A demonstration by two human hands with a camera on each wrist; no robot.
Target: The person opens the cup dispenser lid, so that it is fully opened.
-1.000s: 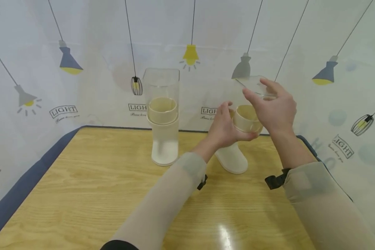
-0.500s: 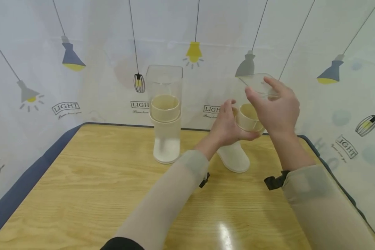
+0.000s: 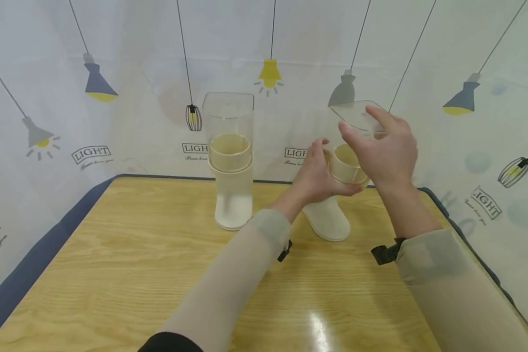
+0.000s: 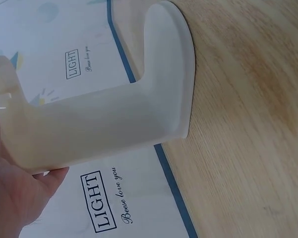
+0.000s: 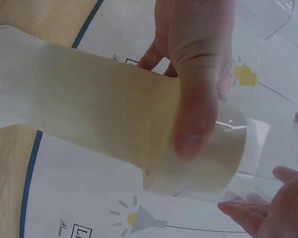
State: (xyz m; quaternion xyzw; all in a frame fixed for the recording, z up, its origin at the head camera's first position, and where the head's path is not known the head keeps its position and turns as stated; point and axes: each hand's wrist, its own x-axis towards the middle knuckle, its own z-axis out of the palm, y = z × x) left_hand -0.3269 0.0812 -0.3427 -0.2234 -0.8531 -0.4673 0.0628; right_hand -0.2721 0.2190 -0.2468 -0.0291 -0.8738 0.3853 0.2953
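Two pale boots stand on a wood-grained counter [image 3: 158, 293] in the head view. The left boot [image 3: 233, 198] is smooth and matte, with a round cream ring [image 3: 230, 155] at its neck and a clear, square-cornered box [image 3: 229, 110] rising above. The right boot [image 3: 328, 222] has a similar cream collar [image 3: 344, 168], around which the person's left hand [image 3: 314, 178] curls, its thumb beneath and fingers behind. The right hand [image 3: 389, 151] holds the glossy clear cover [image 3: 356, 115] above that collar, thumb and fingers bent about its sides. Behind hangs a slightly creased white sheet [image 3: 149, 39] printed with lamps.

In the left wrist view, the right boot shows a plain tube-like shaft bending into a rounded foot, whose thin-edged sole meets the counter. The left hand grips the neck end, partly cut off by the frame.

In the right wrist view, the left thumb lies blurred across the cream collar, seen through a shiny see-through wall. The right hand's bent fingers reach in from the edge beside the clear cover; whether every fingertip touches it cannot be told.
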